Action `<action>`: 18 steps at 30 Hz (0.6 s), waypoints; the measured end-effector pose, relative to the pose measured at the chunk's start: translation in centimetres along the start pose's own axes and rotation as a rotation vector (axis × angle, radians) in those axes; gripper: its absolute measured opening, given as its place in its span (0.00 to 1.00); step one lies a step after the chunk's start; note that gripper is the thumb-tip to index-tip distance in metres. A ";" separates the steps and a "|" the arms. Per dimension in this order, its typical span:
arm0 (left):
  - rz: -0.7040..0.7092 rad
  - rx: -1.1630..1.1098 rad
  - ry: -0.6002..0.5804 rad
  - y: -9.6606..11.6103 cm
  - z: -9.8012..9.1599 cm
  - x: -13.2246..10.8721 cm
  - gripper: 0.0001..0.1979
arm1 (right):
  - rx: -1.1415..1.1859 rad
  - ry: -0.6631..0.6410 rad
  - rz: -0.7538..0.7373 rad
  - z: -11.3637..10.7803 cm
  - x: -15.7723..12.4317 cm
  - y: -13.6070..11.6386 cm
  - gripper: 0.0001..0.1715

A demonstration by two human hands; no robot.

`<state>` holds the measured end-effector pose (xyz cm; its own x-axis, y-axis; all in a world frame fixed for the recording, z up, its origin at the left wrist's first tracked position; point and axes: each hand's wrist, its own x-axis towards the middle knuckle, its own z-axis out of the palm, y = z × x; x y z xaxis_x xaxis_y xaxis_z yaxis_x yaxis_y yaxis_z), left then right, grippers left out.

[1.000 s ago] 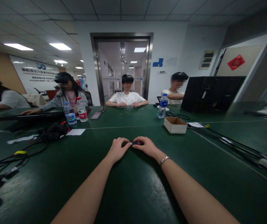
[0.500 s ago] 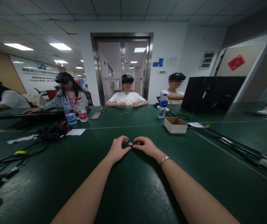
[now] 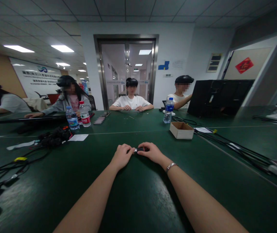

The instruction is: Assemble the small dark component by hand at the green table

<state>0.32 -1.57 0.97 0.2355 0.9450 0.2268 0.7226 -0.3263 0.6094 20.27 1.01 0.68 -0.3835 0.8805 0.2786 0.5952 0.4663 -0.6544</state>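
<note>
A little box sits past the right hand, with a water bottle behind it. A red-topped bottle stands far past the left hand.

A narrow, shiny silver-coloured band crosses the right wrist, right of and below frame centre. The left hand, right hand and both forearms, lower left and lower right, are bare.

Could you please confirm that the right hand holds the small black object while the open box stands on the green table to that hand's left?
The side is wrong: in the head view, the right hand holds the small black object; the open box stands on the green table to that hand's right.
</note>
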 end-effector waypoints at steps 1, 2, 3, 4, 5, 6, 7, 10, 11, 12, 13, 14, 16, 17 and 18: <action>-0.001 -0.003 0.000 0.1 0.0 0.0 0.21 | -0.004 0.001 0.000 0.0 0.0 -0.1 0.16; -0.002 -0.010 0.006 0.2 -0.1 -0.1 0.20 | -0.007 0.002 0.002 -0.1 0.0 -0.2 0.16; 0.000 -0.019 0.014 0.3 -0.1 -0.2 0.19 | -0.008 0.003 0.003 -0.1 0.0 -0.2 0.16; 0.006 -0.026 0.017 0.4 -0.2 -0.3 0.18 | -0.008 0.003 0.005 -0.1 0.0 -0.3 0.16; 0.015 -0.032 0.015 0.5 -0.3 -0.4 0.17 | -0.007 0.001 0.008 -0.2 0.0 -0.4 0.16; 0.023 -0.035 0.008 0.7 -0.5 -0.5 0.16 | -0.006 0.000 0.011 -0.2 -0.1 -0.4 0.16; 0.027 -0.037 -0.003 0.8 -0.6 -0.6 0.14 | -0.004 -0.001 0.013 -0.2 -0.1 -0.4 0.16; 0.018 -0.037 -0.021 1.0 -0.8 -0.7 0.14 | -0.006 -0.001 0.012 -0.2 -0.1 -0.4 0.16; 0.011 -0.031 -0.021 1.0 -0.8 -0.7 0.14 | -0.008 0.001 0.012 -0.2 -0.1 -0.4 0.16; 0.005 -0.023 -0.019 1.0 -0.8 -0.6 0.15 | -0.010 0.002 0.012 -0.1 -0.1 -0.3 0.16; 0.001 -0.014 -0.019 0.9 -0.7 -0.6 0.16 | -0.011 0.003 0.012 -0.1 -0.1 -0.2 0.17; -0.003 -0.008 -0.019 0.9 -0.6 -0.5 0.17 | -0.013 0.003 0.012 -0.1 -0.1 -0.2 0.17; -0.006 -0.011 -0.014 0.7 -0.4 -0.4 0.17 | -0.015 0.003 0.009 0.0 0.0 -0.1 0.17; 0.000 -0.020 -0.005 0.6 -0.3 -0.3 0.17 | -0.018 0.002 0.007 0.0 0.0 -0.1 0.16; 0.008 -0.031 0.006 0.5 -0.2 -0.3 0.17 | -0.021 0.000 0.005 0.0 0.0 -0.1 0.16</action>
<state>0.43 -2.03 1.36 0.2370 0.9424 0.2360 0.7002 -0.3341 0.6310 20.27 0.98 0.75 -0.3807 0.8828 0.2752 0.6116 0.4636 -0.6411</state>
